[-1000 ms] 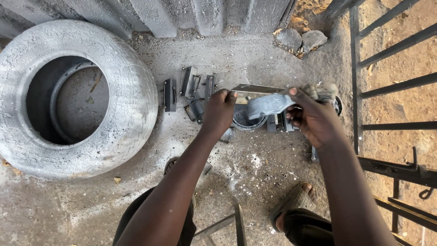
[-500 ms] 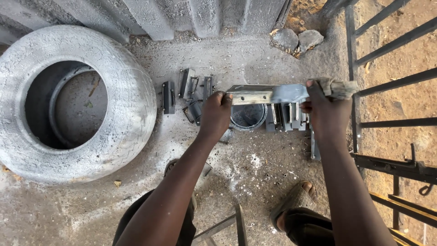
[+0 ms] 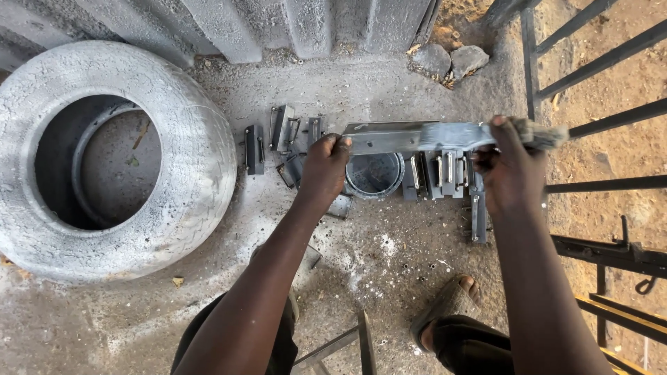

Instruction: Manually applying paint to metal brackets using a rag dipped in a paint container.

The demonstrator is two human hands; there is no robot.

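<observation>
The left hand (image 3: 325,170) grips the left end of a flat metal bar (image 3: 389,137), held level above a small paint tin (image 3: 375,175). The right hand (image 3: 511,170) grips a brush (image 3: 479,134) on the bar's right end, close to the gate bars (image 3: 590,132). A tyre (image 3: 104,156) lies well left, with bare floor between.

A dusty concrete floor (image 3: 389,278) carries everything. Just below the held metal bar sits a small round paint tin (image 3: 375,173), with grey-painted metal brackets (image 3: 445,173) beside it under the right-hand grip and more brackets (image 3: 281,132) left of the left-hand grip. Farther left lies a grey tyre (image 3: 111,153); two stones (image 3: 448,61) rest beyond
</observation>
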